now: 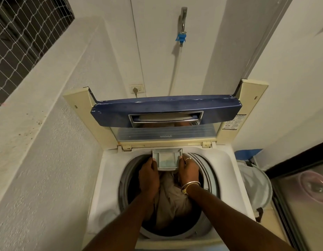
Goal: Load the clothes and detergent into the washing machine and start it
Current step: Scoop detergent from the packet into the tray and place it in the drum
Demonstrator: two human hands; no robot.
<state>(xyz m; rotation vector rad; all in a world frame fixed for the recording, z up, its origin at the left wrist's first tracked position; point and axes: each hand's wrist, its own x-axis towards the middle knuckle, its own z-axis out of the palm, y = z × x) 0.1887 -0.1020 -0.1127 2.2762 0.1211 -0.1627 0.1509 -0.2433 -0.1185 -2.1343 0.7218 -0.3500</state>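
The detergent tray [167, 159] juts from the back rim of the washing machine [107, 178], over the drum. It looks like light, rigid plastic, probably slick where wet, and best held by its side walls. The left hand [148, 176] pinches its left edge, the right hand [188, 169] its right. Soft beige clothes [170, 201] lie below; the lid [166, 107] stands raised.

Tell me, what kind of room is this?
Probably a home laundry corner: a white top-loading washing machine, a metal wall tap with a blue fitting, and a pale round laundry basket.
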